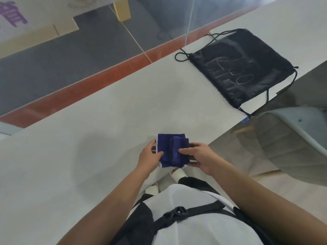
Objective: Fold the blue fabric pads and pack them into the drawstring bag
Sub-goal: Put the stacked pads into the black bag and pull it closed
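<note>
Left hand (150, 156): thumb on top and fingers curled round the left edge of the blue fabric pads (167, 150), a pinch grip. Right hand (200, 155): fingers laid fairly straight across the smaller folded piece on top, pressing it down; the thumb is out of sight, so I cannot tell whether it also pinches from below. The pads form a small stack, a narrow folded piece lying on a wider one, with white edging at the left and lower corners. The stack sits at the near edge of the desk (106, 129), right in front of the person. The drawstring bag (242, 68), black, lies flat on the desk's far right part, well apart from the pads, with cords trailing at both ends and the gathered side looking closed. A grey chair (292, 138) stands beyond the desk's right edge. Judgement: folding is nearly done and packing has not begun. The next move calls for keeping the stack pinched so the folds hold, carrying it right to the bag, and freeing one hand to spread the mouth open.
</note>
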The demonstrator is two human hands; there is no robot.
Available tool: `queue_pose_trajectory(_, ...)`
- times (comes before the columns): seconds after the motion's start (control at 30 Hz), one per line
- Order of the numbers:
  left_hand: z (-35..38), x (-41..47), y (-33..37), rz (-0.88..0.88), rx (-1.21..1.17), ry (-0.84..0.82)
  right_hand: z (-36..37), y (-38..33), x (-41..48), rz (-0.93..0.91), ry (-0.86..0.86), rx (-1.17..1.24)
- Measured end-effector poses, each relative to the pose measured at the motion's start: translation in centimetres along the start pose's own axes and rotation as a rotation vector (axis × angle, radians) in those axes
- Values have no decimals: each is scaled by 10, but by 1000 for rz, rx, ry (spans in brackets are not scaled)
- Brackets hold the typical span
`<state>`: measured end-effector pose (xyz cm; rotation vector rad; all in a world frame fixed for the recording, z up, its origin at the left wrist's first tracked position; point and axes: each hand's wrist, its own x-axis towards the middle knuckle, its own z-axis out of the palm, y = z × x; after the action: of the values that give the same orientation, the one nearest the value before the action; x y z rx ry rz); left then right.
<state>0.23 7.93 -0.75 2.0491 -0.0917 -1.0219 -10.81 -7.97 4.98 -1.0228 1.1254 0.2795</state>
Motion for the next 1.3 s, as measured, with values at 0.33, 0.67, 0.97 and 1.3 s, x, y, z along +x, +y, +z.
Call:
queue_pose_trajectory(0.33, -3, 1, 6, -24, -187, -99, 32, 2, 13, -48, 253, -168)
queue_pose_trajectory(0.67, 0, 2, 17, 4, -128, -163, 17, 11, 13, -29, 280, -164)
queue_pose_trajectory(0.97, -3, 8, 24, 57, 5, -312, 7, 50, 13, 33, 179, 164)
queue_pose_trajectory(1.3, 47, -12, 38, 36, -12, -463, -43, 69, -20, -84, 188, 213)
